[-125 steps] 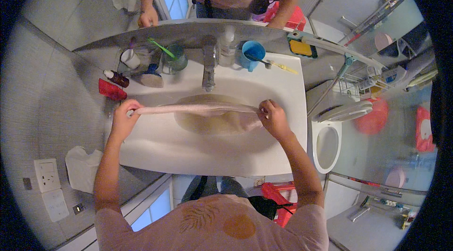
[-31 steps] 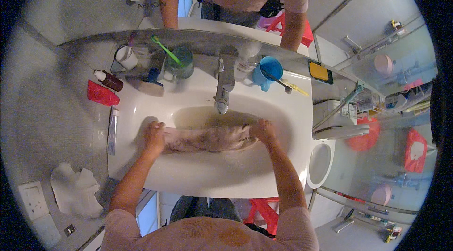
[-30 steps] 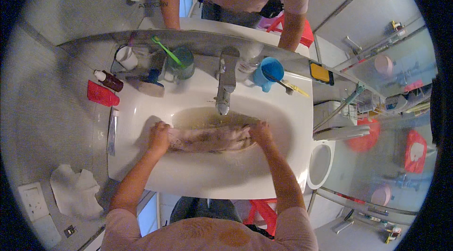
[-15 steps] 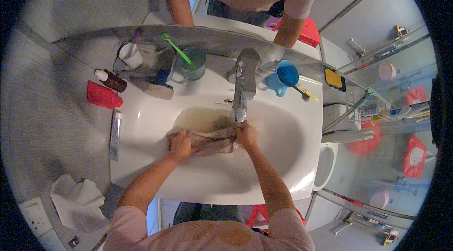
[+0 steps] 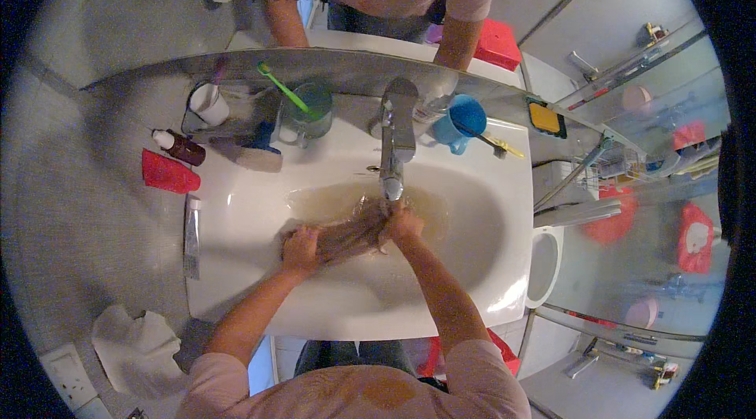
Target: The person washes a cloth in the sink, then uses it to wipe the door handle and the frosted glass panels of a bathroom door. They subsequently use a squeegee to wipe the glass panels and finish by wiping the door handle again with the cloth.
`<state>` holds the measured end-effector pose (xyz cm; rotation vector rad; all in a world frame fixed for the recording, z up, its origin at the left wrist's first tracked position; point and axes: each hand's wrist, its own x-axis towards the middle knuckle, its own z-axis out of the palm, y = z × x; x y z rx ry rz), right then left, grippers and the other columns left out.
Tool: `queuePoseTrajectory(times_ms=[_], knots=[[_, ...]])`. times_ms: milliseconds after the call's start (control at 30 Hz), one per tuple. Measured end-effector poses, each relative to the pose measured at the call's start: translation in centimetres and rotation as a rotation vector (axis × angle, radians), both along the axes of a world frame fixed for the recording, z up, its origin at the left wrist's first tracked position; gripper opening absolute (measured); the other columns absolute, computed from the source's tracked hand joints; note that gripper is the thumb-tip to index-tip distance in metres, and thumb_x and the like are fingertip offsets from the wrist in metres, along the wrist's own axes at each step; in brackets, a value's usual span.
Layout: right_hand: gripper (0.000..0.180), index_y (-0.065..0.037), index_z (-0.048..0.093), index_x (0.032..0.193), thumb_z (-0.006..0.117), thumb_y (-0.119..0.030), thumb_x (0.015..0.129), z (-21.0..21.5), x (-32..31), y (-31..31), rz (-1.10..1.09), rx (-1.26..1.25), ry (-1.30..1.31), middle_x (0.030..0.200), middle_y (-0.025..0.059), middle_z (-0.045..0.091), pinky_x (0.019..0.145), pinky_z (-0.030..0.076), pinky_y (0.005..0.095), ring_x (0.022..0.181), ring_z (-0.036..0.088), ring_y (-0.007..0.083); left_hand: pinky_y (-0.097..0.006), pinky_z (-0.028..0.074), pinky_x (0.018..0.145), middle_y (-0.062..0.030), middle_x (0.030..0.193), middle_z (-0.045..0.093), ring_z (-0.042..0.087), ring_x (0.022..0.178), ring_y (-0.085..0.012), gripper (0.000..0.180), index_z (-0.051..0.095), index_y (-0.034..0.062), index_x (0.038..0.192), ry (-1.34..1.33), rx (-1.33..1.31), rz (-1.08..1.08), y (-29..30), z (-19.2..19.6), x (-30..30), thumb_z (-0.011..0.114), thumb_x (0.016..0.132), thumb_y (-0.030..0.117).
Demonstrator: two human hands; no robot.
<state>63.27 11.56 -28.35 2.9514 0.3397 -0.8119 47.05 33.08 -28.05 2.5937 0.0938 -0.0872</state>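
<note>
Hands — left hand [image 5: 300,249] | right hand [image 5: 403,224] | both gripping wet cloth [image 5: 350,235] — under tap [image 5: 396,139]

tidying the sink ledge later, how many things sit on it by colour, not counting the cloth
red: 1, pouch
blue: 2, mug, brush
green: 1, cup
white: 2, cup, tube
brown: 1, bottle
total: 7

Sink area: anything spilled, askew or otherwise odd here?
Only the water in the white basin stands out: it looks murky brown around the bunched cloth gripped by both hands. Nothing looks spilled or knocked over.
</note>
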Motion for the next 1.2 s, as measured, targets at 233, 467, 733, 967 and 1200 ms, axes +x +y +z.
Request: queuePoseTrajectory(times_ms=[233,467,733,967,1200], knots=[[0.045,-0.017,0.044,0.117,0.048,-0.031,0.075,2.3,-3.0,1.4,0.544,-0.116,0.098,0.116,0.0120,0.045,0.080,0.027,0.0644,0.112,0.038,0.0288,-0.041,0.036,0.081,-0.0147,0.090,0.055,0.049,0.090,-0.0322,0.042,0.053,0.0035,0.095,0.052,0.278,0.060,-0.2,1.3,2.0,0.069,0.062,0.024],[0.037,-0.014,0.046,0.113,0.045,-0.025,0.078,-0.6,-6.1,1.6,0.309,0.108,-0.294,0.112,0.0162,0.045,0.075,0.040,0.0499,0.100,0.046,0.0328,-0.040,0.044,0.069,-0.0184,0.089,0.058,0.053,0.085,-0.0348,0.027,0.055,0.0052,0.094,0.306,-0.140,0.271,0.3,0.5,2.8,0.055,0.077,0.026],[0.021,-0.006,0.053,0.097,0.048,-0.017,0.080,5.5,-6.0,5.3,0.093,1.038,0.260,0.088,0.0160,0.058,0.070,0.046,0.0381,0.080,0.057,0.0332,-0.034,0.046,0.070,-0.0062,0.083,0.058,0.055,0.076,-0.0209,0.048,0.056,0.0099,0.093,0.504,-1.884,0.864,-3.3,-2.3,5.5,0.045,0.080,0.054],[0.027,-0.006,0.055,0.089,0.059,-0.023,0.068,8.8,-10.0,7.6,0.312,0.782,-0.362,0.083,0.0135,0.059,0.062,0.047,0.0385,0.072,0.059,0.0273,-0.032,0.046,0.067,-0.0052,0.084,0.058,0.055,0.075,-0.0191,0.049,0.055,0.0072,0.086,0.503,-1.895,0.688,-4.3,3.6,5.6,0.050,0.076,0.055],[0.022,-0.008,0.058,0.078,0.054,-0.028,0.071,5.6,-1.2,2.3,0.515,0.410,-0.010,0.072,0.0127,0.059,0.058,0.048,0.0425,0.068,0.060,0.0280,-0.029,0.045,0.070,-0.0050,0.086,0.058,0.055,0.077,-0.0181,0.041,0.055,0.0050,0.093,0.684,-1.524,0.736,-3.9,8.7,5.7,0.065,0.071,0.038]])
